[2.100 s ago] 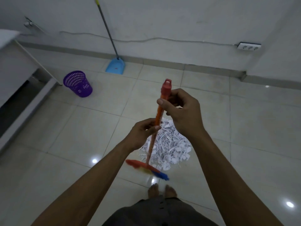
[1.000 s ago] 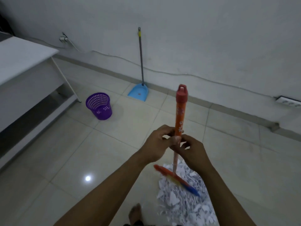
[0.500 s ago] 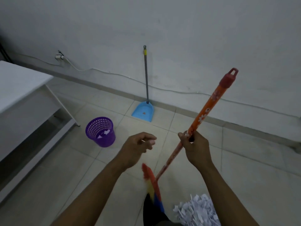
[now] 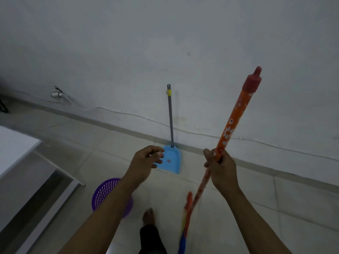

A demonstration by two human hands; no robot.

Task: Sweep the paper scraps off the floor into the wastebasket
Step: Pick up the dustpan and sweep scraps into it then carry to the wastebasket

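So far, judging from the head view alone, the sweeping itself looks unfinished: no paper scraps show anywhere on the floor in this picture, so where they lie, and whether any have reached the wastebasket, cannot be told. The right hand is clamped around the orange flowered broom handle, which leans up to the right with its red cap near the far wall; the broom head hangs blurred low in the near middle, beside a bare foot. The left hand is free, fingers loosely curled on nothing, held out toward the blue dustpan that stands against the far wall with its grey handle upright. The purple wastebasket sits on the floor at near left, partly hidden by the left forearm, just right of the white desk; its inside is not visible. My reading is that fetching the dustpan comes next, with scooping and emptying into the wastebasket all left to do.
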